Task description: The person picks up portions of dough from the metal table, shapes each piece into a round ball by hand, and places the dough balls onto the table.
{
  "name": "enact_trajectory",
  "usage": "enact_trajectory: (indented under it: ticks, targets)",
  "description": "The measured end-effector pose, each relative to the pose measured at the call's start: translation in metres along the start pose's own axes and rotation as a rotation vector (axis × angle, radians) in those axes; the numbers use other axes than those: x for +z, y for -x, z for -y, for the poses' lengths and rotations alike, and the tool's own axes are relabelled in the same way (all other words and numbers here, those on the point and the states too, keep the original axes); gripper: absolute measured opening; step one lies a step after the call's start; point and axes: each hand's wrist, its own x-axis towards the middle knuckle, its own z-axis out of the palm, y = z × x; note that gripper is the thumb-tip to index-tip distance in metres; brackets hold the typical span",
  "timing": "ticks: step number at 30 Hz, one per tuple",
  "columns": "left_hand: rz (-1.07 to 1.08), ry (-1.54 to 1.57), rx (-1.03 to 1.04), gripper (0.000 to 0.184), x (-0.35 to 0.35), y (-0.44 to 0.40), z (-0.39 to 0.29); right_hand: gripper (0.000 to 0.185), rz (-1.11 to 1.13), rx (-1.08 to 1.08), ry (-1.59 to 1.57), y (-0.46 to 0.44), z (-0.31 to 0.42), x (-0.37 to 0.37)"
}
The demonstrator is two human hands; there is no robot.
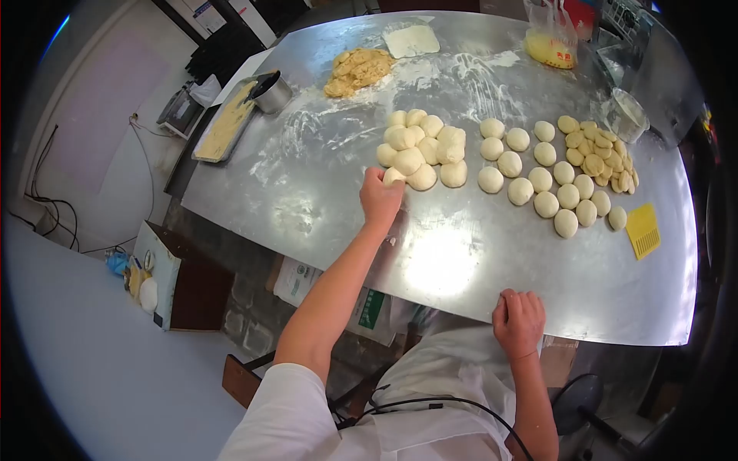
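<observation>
My left hand (pixel 382 198) reaches over the metal table, fingers closed on a dough ball (pixel 393 177) at the near left corner of a piled cluster of dough balls (pixel 408 160). Part of that ball is hidden by the fingers. My right hand (pixel 520 321) is at the near table edge, fingers curled into a loose fist, and nothing shows in it. Right of the cluster, several separate dough balls (pixel 520 191) lie spread out. Beyond them sits a heap of flattened dough pieces (pixel 603 156).
The table (pixel 323 207) carries a yellow scraper (pixel 643 230), a brown filling mound (pixel 358 72), a white slab (pixel 412 41) and scattered flour. A bag of yellow liquid (pixel 550 48) and a clear tub (pixel 630 117) stand far right. A metal pot (pixel 272 94) and tray (pixel 226 123) are left.
</observation>
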Motion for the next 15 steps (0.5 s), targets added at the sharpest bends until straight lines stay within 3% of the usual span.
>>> enact_trajectory:
  ticks: [3,5,7,10,12,15]
  targets:
    - [0.060,0.351,-0.151,0.027,-0.020,0.024,-0.006,0.015,-0.004,0.001,-0.011,-0.004,-0.002,-0.001]
    - [0.112,0.496,-0.312,0.027,-0.046,0.064,-0.029,0.015,-0.003,0.019,-0.016,-0.002,0.000,-0.002]
    - [0.176,0.866,-0.477,0.032,-0.055,0.106,-0.024,0.015,-0.002,0.030,-0.021,-0.005,0.001,-0.004]
    - [0.382,0.947,-0.535,0.034,-0.053,0.174,-0.042,0.015,0.139,0.292,-0.213,-0.005,-0.001,-0.012]
    - [0.590,1.005,-0.585,0.034,-0.034,0.204,-0.049,0.025,-0.033,0.765,-0.980,-0.016,0.003,-0.014]
    - [0.724,0.916,-0.550,0.036,0.000,0.236,-0.085,0.045,-0.004,0.639,-1.111,-0.035,0.003,-0.032]
